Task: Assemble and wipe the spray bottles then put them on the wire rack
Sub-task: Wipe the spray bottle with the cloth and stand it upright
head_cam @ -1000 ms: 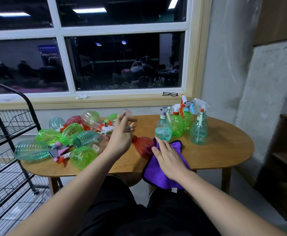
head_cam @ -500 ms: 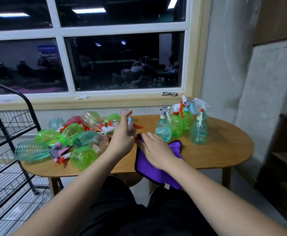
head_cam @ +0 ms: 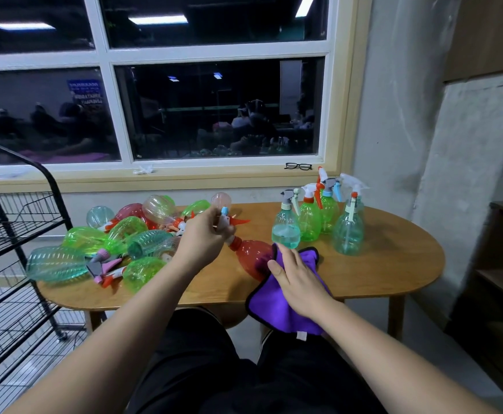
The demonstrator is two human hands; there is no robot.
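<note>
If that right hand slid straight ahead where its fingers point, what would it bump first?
Probably the nearest teal spray bottle, standing just past the fingertips of the right hand on the purple cloth. The red bottle lying beside them is close too; depth is unclear.

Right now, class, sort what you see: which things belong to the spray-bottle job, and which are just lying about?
Job: red bottle, trigger head in left hand, purple cloth under right hand, loose bottles, assembled bottles, wire rack.
Lying about: glasses, white scrap on the sill.
</note>
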